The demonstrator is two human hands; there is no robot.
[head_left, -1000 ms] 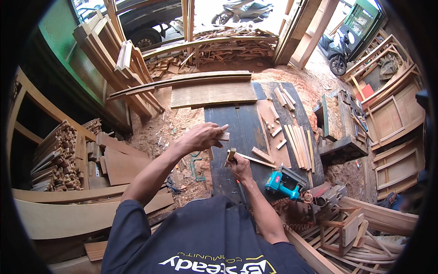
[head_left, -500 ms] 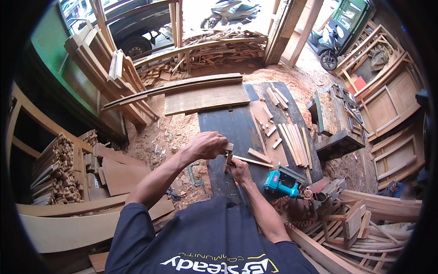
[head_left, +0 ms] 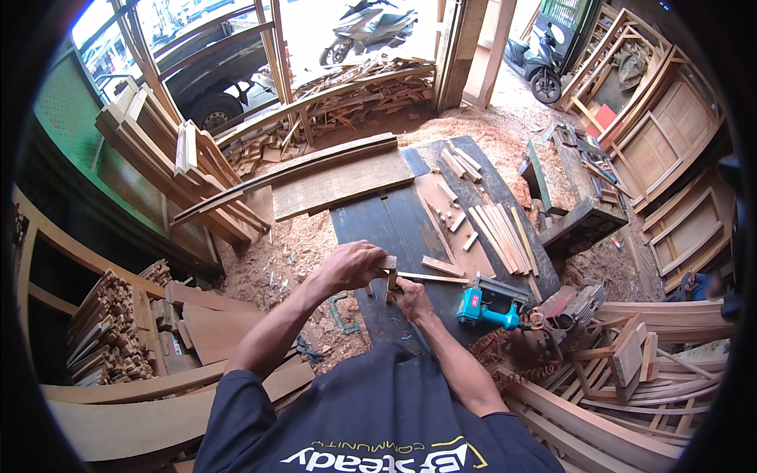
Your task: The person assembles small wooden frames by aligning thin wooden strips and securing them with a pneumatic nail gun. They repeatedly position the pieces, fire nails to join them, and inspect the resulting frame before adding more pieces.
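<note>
Over the near left part of the dark worktable [head_left: 359, 225], my two hands are close together at a small wooden assembly. My left hand [head_left: 353, 266] is closed on a short wooden block [head_left: 389, 262], palm down. Just below and to the right, my right hand [head_left: 413, 301] has its fingers closed round a small upright wood piece [head_left: 391, 281] that meets the block. How the two pieces join is too small to tell. A thin wooden strip [head_left: 434, 277] lies to the right of my hands. Beyond it is a short wooden stick [head_left: 444, 266].
A teal nail gun [head_left: 481, 307] lies at the table's right, near a coiled hose [head_left: 536, 372]. Several thin strips [head_left: 505, 236] and small offcuts [head_left: 456, 221] rest on the table. A wide plank [head_left: 339, 185] crosses its far end. Stacked wood [head_left: 110, 327] stands left; frames [head_left: 670, 134] lean right.
The whole view has shifted and turned a little. My hands stay together at the wood pieces, and my left hand sits slightly lower over the block.
</note>
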